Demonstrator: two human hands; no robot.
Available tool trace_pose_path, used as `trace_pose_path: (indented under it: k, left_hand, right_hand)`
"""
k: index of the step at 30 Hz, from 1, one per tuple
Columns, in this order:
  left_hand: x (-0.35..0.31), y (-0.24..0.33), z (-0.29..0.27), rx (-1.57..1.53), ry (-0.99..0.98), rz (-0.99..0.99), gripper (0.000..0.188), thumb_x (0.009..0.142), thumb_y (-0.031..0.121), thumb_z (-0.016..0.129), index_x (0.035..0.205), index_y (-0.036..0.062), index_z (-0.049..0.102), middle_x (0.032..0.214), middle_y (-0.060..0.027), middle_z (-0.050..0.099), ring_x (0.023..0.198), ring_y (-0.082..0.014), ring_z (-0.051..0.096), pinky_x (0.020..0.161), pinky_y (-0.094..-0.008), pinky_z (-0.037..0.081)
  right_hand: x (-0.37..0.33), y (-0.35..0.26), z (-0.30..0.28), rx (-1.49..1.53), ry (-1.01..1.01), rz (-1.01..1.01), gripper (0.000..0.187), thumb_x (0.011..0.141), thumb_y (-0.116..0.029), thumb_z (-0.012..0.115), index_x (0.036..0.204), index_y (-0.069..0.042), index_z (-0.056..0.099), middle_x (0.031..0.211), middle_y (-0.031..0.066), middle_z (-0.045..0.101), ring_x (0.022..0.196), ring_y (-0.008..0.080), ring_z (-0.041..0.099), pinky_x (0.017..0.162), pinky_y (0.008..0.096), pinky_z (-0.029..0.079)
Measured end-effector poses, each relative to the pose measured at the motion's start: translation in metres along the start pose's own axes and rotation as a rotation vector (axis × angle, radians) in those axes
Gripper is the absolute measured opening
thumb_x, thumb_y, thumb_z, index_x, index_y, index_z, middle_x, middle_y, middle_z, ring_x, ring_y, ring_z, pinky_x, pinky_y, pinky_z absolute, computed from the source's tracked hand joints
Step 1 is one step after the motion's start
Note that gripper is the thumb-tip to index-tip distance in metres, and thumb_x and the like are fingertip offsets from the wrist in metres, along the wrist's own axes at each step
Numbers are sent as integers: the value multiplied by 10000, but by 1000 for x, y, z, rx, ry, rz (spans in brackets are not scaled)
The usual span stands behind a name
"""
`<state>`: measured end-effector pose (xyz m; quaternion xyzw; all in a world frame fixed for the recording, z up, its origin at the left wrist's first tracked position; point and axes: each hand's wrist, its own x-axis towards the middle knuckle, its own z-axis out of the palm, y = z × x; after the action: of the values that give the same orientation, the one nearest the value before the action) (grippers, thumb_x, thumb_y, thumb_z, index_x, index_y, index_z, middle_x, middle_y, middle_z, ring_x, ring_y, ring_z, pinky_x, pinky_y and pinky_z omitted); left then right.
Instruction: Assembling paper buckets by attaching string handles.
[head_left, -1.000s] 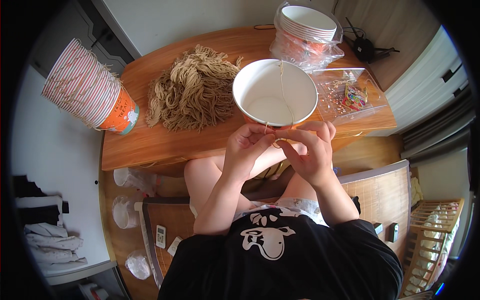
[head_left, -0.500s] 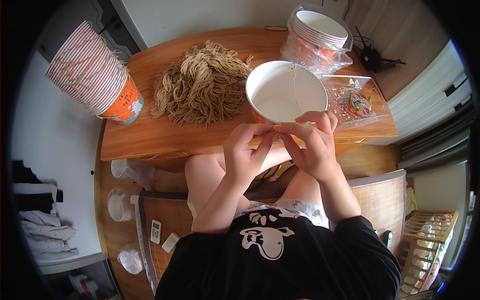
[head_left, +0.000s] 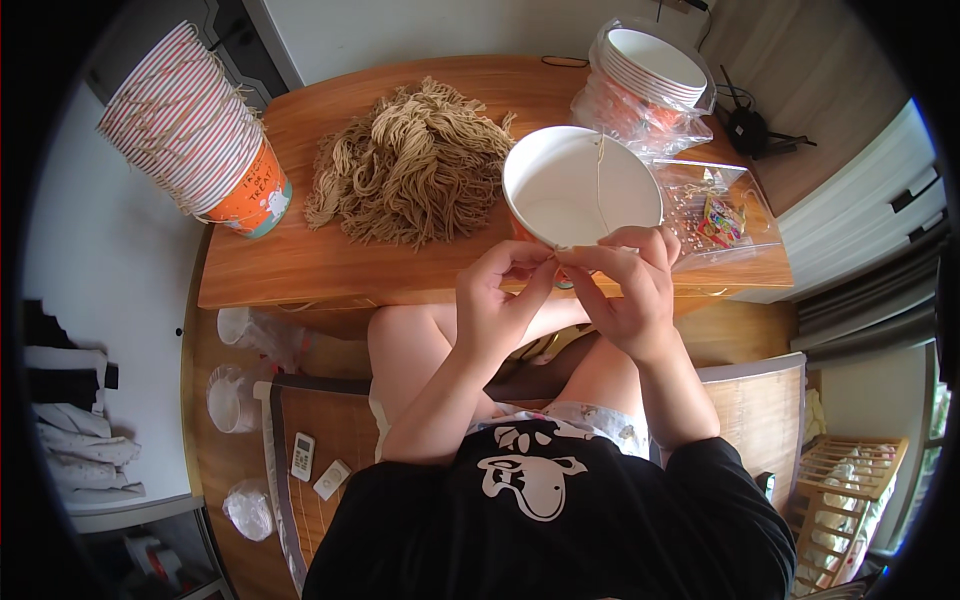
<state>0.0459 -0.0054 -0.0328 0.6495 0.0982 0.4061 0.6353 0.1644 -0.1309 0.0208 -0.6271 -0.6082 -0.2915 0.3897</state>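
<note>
A large white-lined paper bucket point(head_left: 580, 190) with an orange outside stands at the table's front edge, its mouth tipped toward me. One thin tan cord point(head_left: 601, 185) hangs from its far rim and runs across the inside to my right hand. My left hand point(head_left: 500, 295) and my right hand point(head_left: 630, 290) meet fingertip to fingertip at the near rim. Both are closed in a pinch on the cord's end, of which only a tiny bit shows between the fingers. To the left lies a big heap of tan cords point(head_left: 420, 165).
A tall stack of striped paper buckets point(head_left: 190, 130), strung with cords, leans at the table's left. Bagged buckets point(head_left: 655, 75) stand at the far right, behind a clear plastic tray point(head_left: 760, 215) with small bits and a colourful packet point(head_left: 722, 218). Two remotes point(head_left: 303, 457) lie on the mat.
The view has shifted slightly, so the table's things sit a little further right. Both hands keep their pinch at the bucket's near rim; the fingers have barely moved.
</note>
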Motion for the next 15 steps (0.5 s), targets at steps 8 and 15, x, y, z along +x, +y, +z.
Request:
trace_pose_path:
  k: [8,15]
  left_hand:
    - [-3,5,2,196,38,129,177,843,-27,772,1012,-18,719,935,-105,747,837,-176,711,757,-291,569]
    - [-3,11,3,316,78,246,179,798,-43,791,965,-7,738,905,-113,743,813,-228,703,715,-317,558]
  right_hand:
    - [6,1,-3,-49,-64,-50,424,753,-80,847,1143,-152,698,1013,-82,733,962,186,620,905,378,362]
    - [6,1,-1,-78,-66,-39,430,740,-70,848,1129,-148,682,1022,-73,729,956,176,618,900,381,354]
